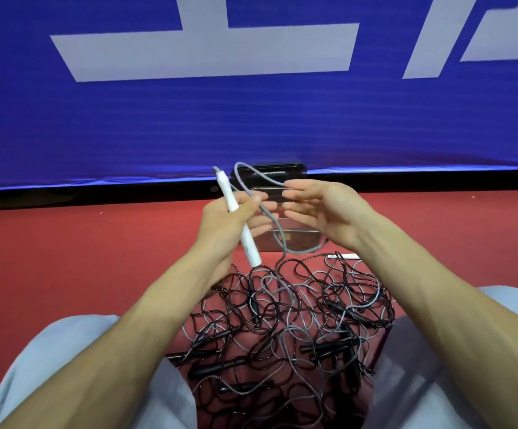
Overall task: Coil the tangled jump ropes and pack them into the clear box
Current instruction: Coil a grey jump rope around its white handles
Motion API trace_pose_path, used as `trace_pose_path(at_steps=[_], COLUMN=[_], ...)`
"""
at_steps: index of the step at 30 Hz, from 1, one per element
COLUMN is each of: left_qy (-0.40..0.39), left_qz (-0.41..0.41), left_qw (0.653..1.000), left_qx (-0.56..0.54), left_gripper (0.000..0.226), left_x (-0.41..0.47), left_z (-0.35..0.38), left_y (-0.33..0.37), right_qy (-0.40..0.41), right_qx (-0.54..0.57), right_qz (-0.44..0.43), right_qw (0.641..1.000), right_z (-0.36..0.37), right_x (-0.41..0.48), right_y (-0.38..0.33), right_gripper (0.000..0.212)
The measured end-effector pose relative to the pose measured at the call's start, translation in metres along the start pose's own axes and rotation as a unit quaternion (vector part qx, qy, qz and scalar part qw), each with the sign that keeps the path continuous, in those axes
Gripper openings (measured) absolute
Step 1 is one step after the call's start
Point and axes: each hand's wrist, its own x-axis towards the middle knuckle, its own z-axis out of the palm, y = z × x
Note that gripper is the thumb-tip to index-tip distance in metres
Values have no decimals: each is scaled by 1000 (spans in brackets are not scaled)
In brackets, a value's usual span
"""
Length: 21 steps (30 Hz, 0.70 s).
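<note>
- Head view: left hand (pixel 236 218) was closed around a white handle (pixel 241 226), held tilted.
- Right hand (pixel 319 212) was spread open, with the grey rope (pixel 271 216) looping by its fingertips.
- Tangled ropes (pixel 288 323) lay on the red floor (pixel 65 258) between the knees.
- Clear box (pixel 291 239) sat on the floor behind the hands, near the blue banner (pixel 251 119).

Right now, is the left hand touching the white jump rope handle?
Touching. The head view shows the left hand closed around the white handle, thumb pressed over it, with the handle sticking out above and below the fist.
</note>
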Motion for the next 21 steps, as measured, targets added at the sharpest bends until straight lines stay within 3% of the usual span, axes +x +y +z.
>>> trace_pose_path(at_steps=[7,11,16,21], left_qy=[-3,13,25,46], left_qz=[-18,-9,7,29], left_qw=[977,964,932,924], left_qx=[-210,-264,-363,-378], left_gripper=[11,11,12,10], left_x=[-2,-1,1,5], left_z=[-16,-26,-40,-49], left_y=[29,33,42,43], right_qy=[-66,-82,-160,-160], right_qx=[-80,-127,-178,-239], right_qz=[3,-48,-9,-4], right_qw=[995,987,971,958], right_z=[15,32,34,28], right_x=[6,2,-1,-1], right_y=[21,26,29,38], right_gripper=[53,36,26,19])
